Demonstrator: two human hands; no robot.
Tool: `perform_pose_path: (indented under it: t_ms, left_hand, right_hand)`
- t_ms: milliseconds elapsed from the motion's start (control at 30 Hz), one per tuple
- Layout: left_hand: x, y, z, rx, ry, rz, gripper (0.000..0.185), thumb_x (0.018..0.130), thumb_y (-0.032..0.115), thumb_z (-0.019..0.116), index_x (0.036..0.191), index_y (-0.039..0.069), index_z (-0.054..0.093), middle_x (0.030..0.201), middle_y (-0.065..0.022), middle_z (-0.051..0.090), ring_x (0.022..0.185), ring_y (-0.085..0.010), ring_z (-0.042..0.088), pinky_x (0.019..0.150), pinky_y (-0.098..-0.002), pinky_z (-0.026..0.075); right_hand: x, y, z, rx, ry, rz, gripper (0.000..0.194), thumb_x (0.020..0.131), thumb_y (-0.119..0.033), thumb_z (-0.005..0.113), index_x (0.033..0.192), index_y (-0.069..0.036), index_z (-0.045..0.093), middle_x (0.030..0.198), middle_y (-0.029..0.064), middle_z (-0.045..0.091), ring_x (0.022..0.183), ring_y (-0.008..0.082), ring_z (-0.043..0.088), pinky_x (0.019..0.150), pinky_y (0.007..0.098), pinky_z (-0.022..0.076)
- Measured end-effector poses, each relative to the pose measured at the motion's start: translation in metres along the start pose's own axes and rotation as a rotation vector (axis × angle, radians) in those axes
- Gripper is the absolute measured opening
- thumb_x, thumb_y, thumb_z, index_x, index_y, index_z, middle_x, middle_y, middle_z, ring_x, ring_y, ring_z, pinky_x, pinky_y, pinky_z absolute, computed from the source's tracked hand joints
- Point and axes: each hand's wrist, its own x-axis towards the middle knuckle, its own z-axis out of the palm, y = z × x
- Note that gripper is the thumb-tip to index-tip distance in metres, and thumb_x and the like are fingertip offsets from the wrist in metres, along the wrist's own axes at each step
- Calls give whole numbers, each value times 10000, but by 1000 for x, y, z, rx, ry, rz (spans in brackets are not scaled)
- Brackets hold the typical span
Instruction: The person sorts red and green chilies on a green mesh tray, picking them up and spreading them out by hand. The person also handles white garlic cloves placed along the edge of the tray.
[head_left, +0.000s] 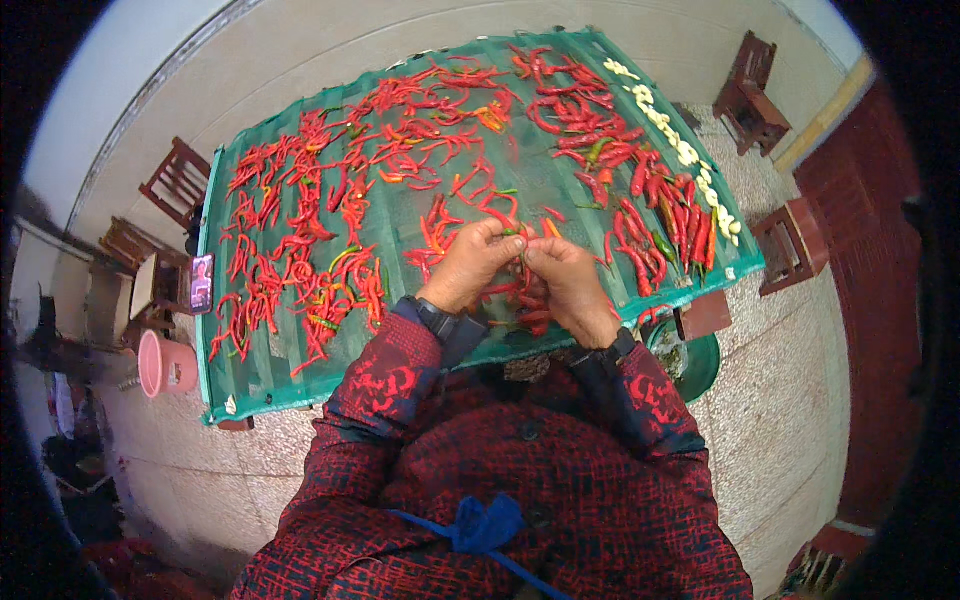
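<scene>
My left hand (466, 262) pinches a curved red chilli pepper (498, 217) near its green stem end. Thumb and fingertips of my right hand (568, 281) meet the left ones at that stem; whether they grip the stem or another pepper is partly hidden. Both hands are above the near edge of a green mesh sheet (405, 270) spread over a raised flat support. Beneath and between my wrists lie more red chillies (534, 319), partly covered by the hands. Thin red chillies (304, 217) are spread across the left; thicker ones (682, 214) lie to the right.
Peeled garlic cloves (686, 154) line the mesh's right edge. A phone (201, 283) stands at the left edge, near a pink bucket (166, 364) on the floor. A green tub (694, 367) sits below the near right corner. Wooden chairs (176, 180) and a stool (791, 244) flank the mesh.
</scene>
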Motion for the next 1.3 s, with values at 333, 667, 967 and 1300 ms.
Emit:
perform_pose_path:
  t_ms: [333,667,967,1300]
  left_hand:
    - [-21,-13,-50,675,-66,126,244,818,244,587,897,27,666,733,-136,654,689,-203,652,584,-361,498]
    - [-41,-29,-54,893,69,261,235,706,228,664,768,6,620,633,-186,566,634,-343,599,573,-437,450]
    - [-38,-27,-39,735,172,566,239,782,218,650,930,29,651,850,-139,623,793,-289,606,710,-394,472]
    - [-14,-31,22,-69,175,394,123,870,70,622,982,19,614,838,23,573,741,-25,514,602,-215,465]
  right_hand:
    - [8,12,34,-216,1,-38,143,882,-160,617,918,-24,593,704,6,558,596,71,508,489,212,386]
    - [17,28,25,-728,-136,-290,157,904,-144,563,803,-24,572,684,-1,535,616,67,452,548,256,381]
    - [2,28,-8,412,-119,238,56,899,-131,580,912,-89,545,829,48,621,661,127,562,574,245,454]
    - [-7,35,-18,488,-265,171,158,913,-153,587,1054,-83,581,942,14,619,787,108,562,691,261,464]
